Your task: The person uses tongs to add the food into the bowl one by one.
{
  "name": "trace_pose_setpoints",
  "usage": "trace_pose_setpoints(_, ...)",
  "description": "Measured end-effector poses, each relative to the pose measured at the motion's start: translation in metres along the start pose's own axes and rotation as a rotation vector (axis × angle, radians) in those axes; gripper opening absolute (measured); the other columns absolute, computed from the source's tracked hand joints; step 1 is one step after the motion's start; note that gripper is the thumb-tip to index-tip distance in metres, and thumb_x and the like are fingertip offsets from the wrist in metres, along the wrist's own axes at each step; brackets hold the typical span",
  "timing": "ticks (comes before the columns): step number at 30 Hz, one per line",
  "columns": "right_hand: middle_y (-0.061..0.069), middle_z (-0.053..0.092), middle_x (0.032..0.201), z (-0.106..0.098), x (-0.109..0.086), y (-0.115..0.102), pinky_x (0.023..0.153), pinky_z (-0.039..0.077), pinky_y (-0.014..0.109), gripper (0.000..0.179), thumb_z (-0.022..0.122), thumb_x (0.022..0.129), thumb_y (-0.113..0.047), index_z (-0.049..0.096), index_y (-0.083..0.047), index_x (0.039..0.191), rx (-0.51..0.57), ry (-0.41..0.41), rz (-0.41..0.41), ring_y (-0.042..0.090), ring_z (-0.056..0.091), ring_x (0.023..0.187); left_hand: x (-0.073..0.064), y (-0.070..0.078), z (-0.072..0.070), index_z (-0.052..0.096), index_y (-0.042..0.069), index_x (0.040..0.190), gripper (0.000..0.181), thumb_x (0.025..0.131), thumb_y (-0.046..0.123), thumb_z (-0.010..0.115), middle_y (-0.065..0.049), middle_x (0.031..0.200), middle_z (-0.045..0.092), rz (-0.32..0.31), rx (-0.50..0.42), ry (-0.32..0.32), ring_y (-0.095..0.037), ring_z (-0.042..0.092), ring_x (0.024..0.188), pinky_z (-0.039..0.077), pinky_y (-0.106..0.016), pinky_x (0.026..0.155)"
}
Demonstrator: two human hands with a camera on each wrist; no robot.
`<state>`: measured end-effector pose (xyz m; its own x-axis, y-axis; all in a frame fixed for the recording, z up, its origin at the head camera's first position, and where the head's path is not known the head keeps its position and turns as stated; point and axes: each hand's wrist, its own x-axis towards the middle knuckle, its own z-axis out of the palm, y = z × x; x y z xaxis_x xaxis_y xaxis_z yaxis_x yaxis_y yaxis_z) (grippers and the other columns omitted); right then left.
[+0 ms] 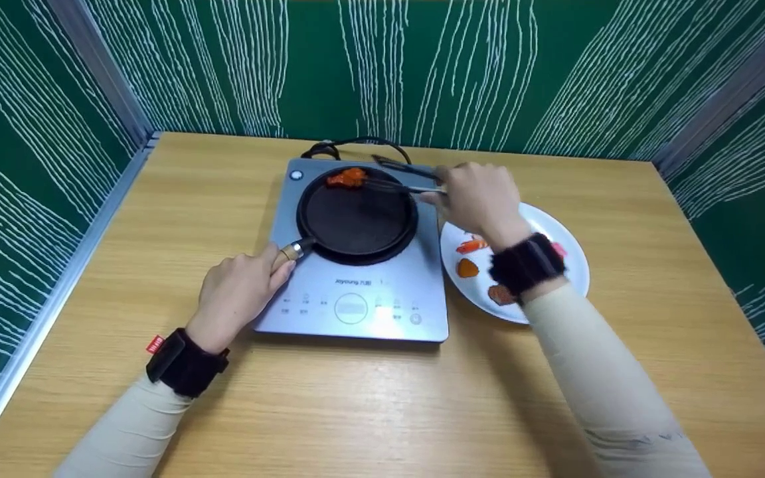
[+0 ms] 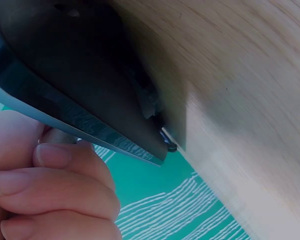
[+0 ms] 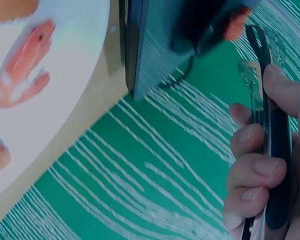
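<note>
My left hand (image 1: pixel 236 285) grips the wooden handle (image 1: pixel 284 256) of a small black frying pan (image 1: pixel 356 222), which sits on a silver induction cooker (image 1: pixel 382 318). In the left wrist view the curled fingers (image 2: pixel 55 197) wrap the handle beside the cooker's edge. My right hand (image 1: pixel 482 196) holds metal tongs (image 3: pixel 277 155) with black grips, reaching over the pan from the right. Their two tips stand apart. A red-orange piece of food (image 1: pixel 347 177), shaped like a chicken wing, lies at the pan's far edge, right by the tip of one tong arm.
To the right of the cooker stands a white plate (image 1: pixel 578 265), partly under the right forearm. It carries a shrimp (image 3: pixel 27 60), an orange nugget (image 1: pixel 467 267) and a brown patty (image 1: pixel 501 295). A black cord (image 1: pixel 362 139) runs behind the cooker. Green, white-streaked walls (image 1: pixel 396 73) enclose the wooden table (image 1: pixel 349 411).
</note>
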<state>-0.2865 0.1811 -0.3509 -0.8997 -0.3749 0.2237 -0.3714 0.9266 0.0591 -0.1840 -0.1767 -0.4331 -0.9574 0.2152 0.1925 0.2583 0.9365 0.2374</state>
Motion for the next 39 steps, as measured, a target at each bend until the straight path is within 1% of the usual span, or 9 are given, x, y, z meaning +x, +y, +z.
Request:
trace_pose_setpoints(4,0.011,0.075,0.089,-0.015,-0.029,0.027,0.053,0.049,0.045,0.05,0.066,0.101,-0.057,0.074,-0.011,0.118,0.06,-0.007,0.026,0.029,0.063,0.064,0.0,0.0,0.0,0.057,0.006,0.095,0.038,0.108,0.041,0.061,-0.002,0.063,0.039,-0.002,-0.003,-0.005,-0.027,0.05,0.054,0.033,-0.037,0.048)
trace_pose_setpoints(10,0.005,0.064,0.073,-0.029,-0.082,0.068,0.052,0.039,0.039,0.05,0.066,0.101,-0.057,0.073,-0.011,0.121,0.118,-0.027,0.065,0.024,0.055,0.059,0.0,0.0,-0.001,0.056,0.006,0.094,0.037,0.107,0.04,0.063,-0.005,0.063,0.042,0.002,-0.003,0.013,-0.028,0.051,0.053,0.036,-0.039,0.047)
trace_pose_setpoints(14,0.003,0.054,0.067,-0.027,-0.111,0.089,0.05,0.032,0.036,0.052,0.067,0.1,-0.059,0.072,-0.01,0.115,0.088,-0.013,0.058,0.022,0.048,0.054,-0.001,-0.001,0.0,0.056,0.005,0.093,0.038,0.107,0.04,0.063,-0.007,0.063,0.044,0.008,-0.001,0.026,-0.029,0.052,0.053,0.038,-0.041,0.046)
trace_pose_setpoints(18,0.003,0.055,0.068,-0.016,-0.129,0.106,0.048,0.029,0.034,0.053,0.069,0.099,-0.059,0.072,-0.007,0.108,0.056,-0.003,0.03,0.02,0.045,0.052,-0.001,-0.003,0.0,0.056,0.005,0.095,0.038,0.108,0.041,0.062,-0.006,0.062,0.043,0.005,0.001,0.015,-0.028,0.052,0.053,0.037,-0.04,0.046)
trace_pose_setpoints(20,0.004,0.057,0.069,-0.011,-0.135,0.113,0.048,0.029,0.034,0.052,0.07,0.098,-0.058,0.073,-0.007,0.108,0.04,-0.015,0.021,0.02,0.045,0.052,-0.001,-0.003,0.0,0.056,0.006,0.095,0.038,0.108,0.041,0.062,-0.005,0.062,0.043,0.005,0.001,0.011,-0.027,0.051,0.053,0.036,-0.039,0.046)
trace_pose_setpoints(24,0.009,0.063,0.074,-0.002,-0.142,0.122,0.048,0.03,0.034,0.048,0.074,0.098,-0.05,0.074,-0.005,0.116,-0.011,-0.073,0.015,0.022,0.045,0.053,0.0,-0.002,0.0,0.057,0.006,0.095,0.038,0.108,0.041,0.062,-0.005,0.063,0.043,0.008,-0.008,0.007,-0.027,0.052,0.054,0.037,-0.039,0.047)
trace_pose_setpoints(29,0.009,0.063,0.071,0.007,-0.14,0.126,0.048,0.033,0.035,0.044,0.079,0.096,-0.039,0.074,-0.003,0.121,-0.056,-0.12,-0.011,0.022,0.045,0.052,0.0,-0.002,0.0,0.057,0.006,0.097,0.038,0.108,0.042,0.062,-0.007,0.064,0.045,0.005,0.0,0.003,-0.029,0.053,0.054,0.04,-0.042,0.047)
trace_pose_setpoints(34,0.007,0.062,0.071,0.016,-0.134,0.125,0.048,0.035,0.035,0.038,0.079,0.096,-0.036,0.075,-0.006,0.118,-0.076,-0.133,-0.042,0.021,0.045,0.052,0.0,-0.002,0.001,0.057,0.006,0.096,0.038,0.108,0.042,0.062,-0.006,0.063,0.043,0.009,-0.001,0.006,-0.028,0.052,0.054,0.038,-0.041,0.047)
trace_pose_setpoints(39,0.007,0.062,0.068,0.023,-0.128,0.125,0.045,0.033,0.034,0.031,0.079,0.095,-0.031,0.077,-0.01,0.118,-0.107,-0.101,-0.099,0.02,0.041,0.049,0.0,-0.002,0.001,0.055,0.007,0.093,0.038,0.108,0.042,0.061,-0.003,0.063,0.04,0.011,0.002,0.005,-0.026,0.05,0.053,0.034,-0.038,0.046)
